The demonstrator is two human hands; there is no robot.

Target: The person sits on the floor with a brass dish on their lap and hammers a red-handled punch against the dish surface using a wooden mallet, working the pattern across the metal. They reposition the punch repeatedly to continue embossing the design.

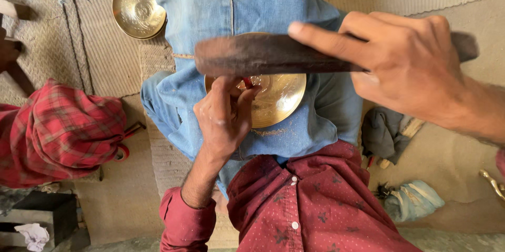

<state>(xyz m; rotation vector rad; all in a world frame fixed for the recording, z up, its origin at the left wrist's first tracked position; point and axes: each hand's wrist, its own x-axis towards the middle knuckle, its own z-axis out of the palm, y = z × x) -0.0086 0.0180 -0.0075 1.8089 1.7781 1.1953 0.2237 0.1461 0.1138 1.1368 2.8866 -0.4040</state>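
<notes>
A round engraved brass plate [281, 102] lies on blue denim cloth [247, 5] spread over my lap. My left hand [223, 118] pinches a small red-tipped punch [247, 82] upright against the plate's left part. My right hand [413, 65] is raised above the plate, closed around a dark wooden mallet stick [252, 55] that stretches leftward across the plate's upper half and hides it. Fine brass filings lie on the denim just below the plate's rim.
A second brass plate [138, 9] rests on woven matting at the upper left. A red plaid cloth bundle [58, 131] sits at left, with a red-handled tool [125, 149] beside it. A dark rag [384, 134] and a pale blue cloth [413, 199] lie on the floor at right.
</notes>
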